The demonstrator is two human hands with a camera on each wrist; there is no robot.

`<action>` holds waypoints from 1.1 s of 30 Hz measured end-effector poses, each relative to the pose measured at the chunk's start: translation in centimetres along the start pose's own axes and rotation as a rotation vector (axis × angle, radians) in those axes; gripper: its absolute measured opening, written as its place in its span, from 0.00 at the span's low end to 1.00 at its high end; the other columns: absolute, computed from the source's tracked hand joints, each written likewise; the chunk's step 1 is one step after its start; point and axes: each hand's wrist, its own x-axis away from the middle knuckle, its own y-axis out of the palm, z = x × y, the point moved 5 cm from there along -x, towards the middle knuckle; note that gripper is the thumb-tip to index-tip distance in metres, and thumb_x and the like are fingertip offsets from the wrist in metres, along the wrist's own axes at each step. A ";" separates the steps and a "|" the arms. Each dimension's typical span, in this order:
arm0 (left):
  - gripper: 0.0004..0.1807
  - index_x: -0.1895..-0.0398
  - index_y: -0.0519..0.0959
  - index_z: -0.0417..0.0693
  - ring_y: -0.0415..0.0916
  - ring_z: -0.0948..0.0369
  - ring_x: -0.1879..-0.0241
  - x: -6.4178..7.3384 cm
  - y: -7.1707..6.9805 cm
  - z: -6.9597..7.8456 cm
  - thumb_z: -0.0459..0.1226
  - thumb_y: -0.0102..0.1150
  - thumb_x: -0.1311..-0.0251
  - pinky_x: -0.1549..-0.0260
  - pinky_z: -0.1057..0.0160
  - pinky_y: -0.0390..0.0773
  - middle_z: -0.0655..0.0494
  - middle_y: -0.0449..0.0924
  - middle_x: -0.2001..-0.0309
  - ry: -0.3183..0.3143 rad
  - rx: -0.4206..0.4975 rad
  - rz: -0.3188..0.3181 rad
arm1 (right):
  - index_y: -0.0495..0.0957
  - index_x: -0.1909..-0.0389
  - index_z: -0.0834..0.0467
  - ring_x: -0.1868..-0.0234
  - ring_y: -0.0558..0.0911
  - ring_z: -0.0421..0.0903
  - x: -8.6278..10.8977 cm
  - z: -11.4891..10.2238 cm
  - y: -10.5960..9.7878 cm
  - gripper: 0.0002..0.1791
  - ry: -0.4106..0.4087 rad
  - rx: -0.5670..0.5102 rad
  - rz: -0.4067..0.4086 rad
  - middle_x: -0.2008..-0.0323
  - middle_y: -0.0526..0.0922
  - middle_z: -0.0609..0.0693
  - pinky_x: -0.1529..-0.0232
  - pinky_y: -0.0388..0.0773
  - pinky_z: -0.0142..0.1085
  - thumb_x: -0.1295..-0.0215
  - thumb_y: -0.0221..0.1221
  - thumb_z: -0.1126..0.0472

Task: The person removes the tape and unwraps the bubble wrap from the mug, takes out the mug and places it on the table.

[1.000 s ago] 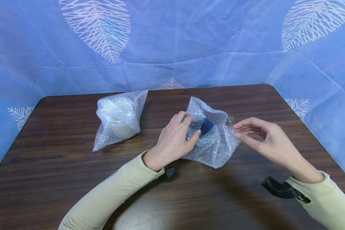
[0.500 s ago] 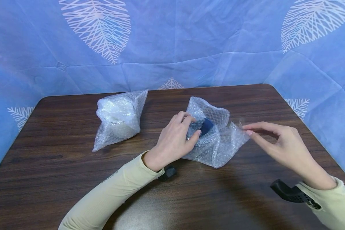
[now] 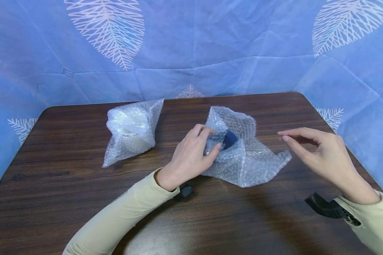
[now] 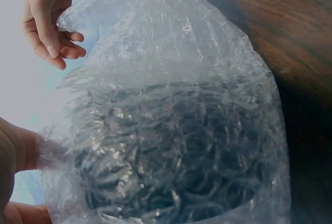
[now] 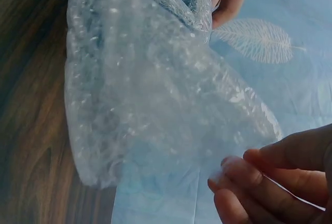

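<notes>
A bubble-wrapped bundle [image 3: 261, 166] rests on the table, with a dark blue thing [image 3: 230, 139] showing through a gap in the wrap. Its kind is hidden. My left hand [image 3: 191, 152] grips the bundle from its left side, fingers curled over the wrap. In the left wrist view, the dark shape lies behind the bubble layers. My right hand [image 3: 322, 152] is off to the right, thumb and fingertips pinched together on what looks like a small bit of clear tape, hard to make out. Below those fingertips, the loose wrap corner [image 3: 284, 157] spreads out, apart from them.
A second bubble-wrapped bundle [image 3: 131, 131], whitish inside, lies at the left on the dark wooden table [image 3: 67, 187]. Behind the table's far edge hangs a blue cloth [image 3: 217, 46] with white leaf prints.
My right hand has moved to the right, drawing the wrap's right side outward; that corner now lies spread and free of the fingers. The left hand has stayed on the bundle.
</notes>
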 end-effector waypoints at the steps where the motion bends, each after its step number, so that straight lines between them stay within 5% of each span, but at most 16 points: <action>1: 0.19 0.45 0.75 0.45 0.68 0.60 0.67 0.0 0.0 0.0 0.45 0.54 0.34 0.73 0.63 0.70 0.50 0.73 0.50 0.000 0.001 0.001 | 0.86 0.60 0.47 0.69 0.74 0.16 -0.1 0.0 0.0 0.13 0.005 -0.004 -0.005 0.64 0.76 0.13 0.84 0.59 0.26 0.42 0.65 0.67; 7: 0.20 0.44 0.75 0.44 0.67 0.63 0.72 0.2 -0.1 -0.1 0.45 0.53 0.33 0.76 0.65 0.69 0.51 0.72 0.52 0.006 0.017 0.002 | 0.86 0.60 0.46 0.67 0.75 0.18 -0.6 -1.0 0.5 0.14 -0.038 -0.004 -0.024 0.63 0.78 0.19 0.75 0.64 0.22 0.42 0.65 0.68; 16: 0.18 0.45 0.76 0.45 0.67 0.64 0.75 0.3 -0.3 -0.1 0.45 0.49 0.30 0.77 0.65 0.69 0.50 0.73 0.50 -0.003 0.042 0.011 | 0.83 0.53 0.50 0.64 0.78 0.24 -1.4 -3.5 1.9 0.17 -0.143 -0.008 -0.142 0.60 0.86 0.44 0.62 0.71 0.19 0.44 0.66 0.68; 28: 0.15 0.50 0.80 0.45 0.65 0.64 0.82 0.0 -0.8 -0.2 0.33 0.42 0.29 0.83 0.67 0.65 0.48 0.78 0.53 -0.012 0.023 0.030 | 0.72 0.38 0.54 0.50 0.80 0.51 -0.6 -4.9 5.4 0.27 -0.146 -0.032 -0.399 0.43 0.75 0.52 0.55 0.78 0.50 0.38 0.64 0.55; 33: 0.15 0.50 0.80 0.45 0.68 0.62 0.81 -0.1 -0.9 -0.1 0.31 0.44 0.31 0.81 0.65 0.68 0.49 0.80 0.53 -0.032 0.013 0.012 | 0.69 0.36 0.57 0.46 0.78 0.53 -0.3 -5.0 6.3 0.31 -0.163 -0.036 -0.433 0.39 0.71 0.56 0.53 0.77 0.51 0.39 0.65 0.55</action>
